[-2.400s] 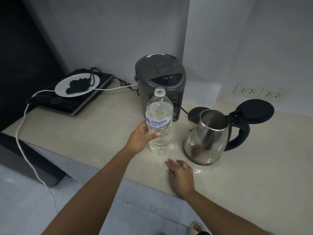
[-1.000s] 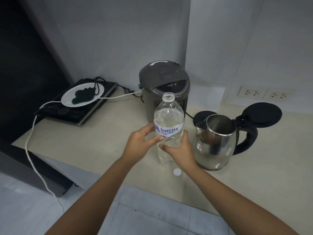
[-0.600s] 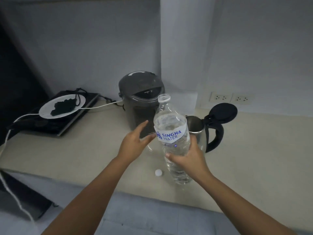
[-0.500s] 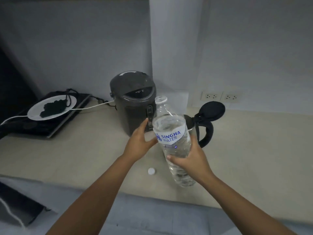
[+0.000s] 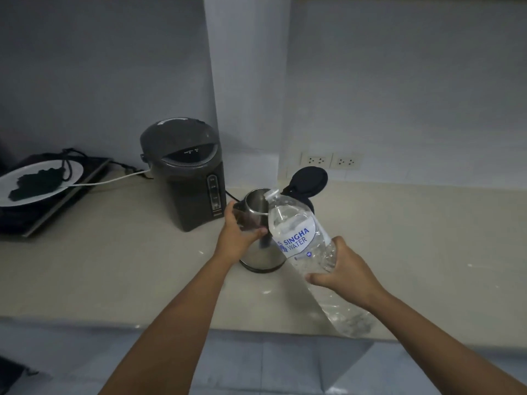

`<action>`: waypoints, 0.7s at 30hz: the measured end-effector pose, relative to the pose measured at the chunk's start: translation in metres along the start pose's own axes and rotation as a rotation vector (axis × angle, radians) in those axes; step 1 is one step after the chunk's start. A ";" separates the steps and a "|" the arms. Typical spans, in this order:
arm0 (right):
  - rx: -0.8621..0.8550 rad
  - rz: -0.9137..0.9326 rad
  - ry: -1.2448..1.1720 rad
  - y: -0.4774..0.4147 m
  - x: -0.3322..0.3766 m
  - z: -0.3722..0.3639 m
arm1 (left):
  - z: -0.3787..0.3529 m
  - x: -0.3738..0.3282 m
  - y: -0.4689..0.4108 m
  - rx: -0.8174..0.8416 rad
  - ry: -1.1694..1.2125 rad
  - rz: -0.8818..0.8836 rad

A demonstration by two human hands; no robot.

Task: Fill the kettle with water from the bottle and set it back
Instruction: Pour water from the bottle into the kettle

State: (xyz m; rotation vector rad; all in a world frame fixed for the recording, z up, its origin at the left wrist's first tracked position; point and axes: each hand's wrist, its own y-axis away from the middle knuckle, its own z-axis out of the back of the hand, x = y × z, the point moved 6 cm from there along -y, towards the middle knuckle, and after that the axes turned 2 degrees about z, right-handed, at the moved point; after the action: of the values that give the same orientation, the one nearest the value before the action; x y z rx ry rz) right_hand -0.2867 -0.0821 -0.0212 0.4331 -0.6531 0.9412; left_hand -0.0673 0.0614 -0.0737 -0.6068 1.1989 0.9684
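**Tipping the bottle into the open kettle**

Pouring is the step judged to be in hand, though no stream of water can be made out. The bottle is held tilted in the right hand, whose fingers are wrapped around its lower body, with its uncapped neck lying at the right rim of the kettle. The kettle stands on the counter, just beside the dark hot-water dispenser, and is steadied by the left hand, whose fingers and thumb are closed around its steel wall below the rim. Its black lid is swung up and back, so the mouth is left clear.

For a clean pour, the neck should be kept over the middle of the opening rather than at its edge, and the tilt should be raised slowly, since a thin-walled bottle is likely to gulp and surge. A light grip is advised, as squeezing could push water out suddenly. The steadying hand is best kept low, away from the mouth.

The bottle is seen to be largely full of clear water. The kettle's interior appears bare steel near the top; whether any water lies at the bottom cannot be told. A white plate bearing something dark rests on the cooktop at the far left.
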 end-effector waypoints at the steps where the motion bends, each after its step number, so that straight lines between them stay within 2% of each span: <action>1: 0.011 -0.008 0.028 -0.001 -0.004 0.002 | 0.000 0.001 0.000 -0.013 -0.005 -0.001; 8: 0.045 -0.044 0.152 -0.011 -0.014 0.008 | 0.000 0.007 -0.002 -0.056 0.003 -0.024; 21: 0.109 -0.112 0.368 -0.019 0.001 0.031 | 0.002 0.007 0.000 -0.035 -0.025 -0.033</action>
State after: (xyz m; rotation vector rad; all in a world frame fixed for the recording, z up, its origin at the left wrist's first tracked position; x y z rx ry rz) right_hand -0.2804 -0.1100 0.0012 0.3763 -0.2413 0.9220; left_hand -0.0656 0.0654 -0.0796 -0.6386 1.1486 0.9680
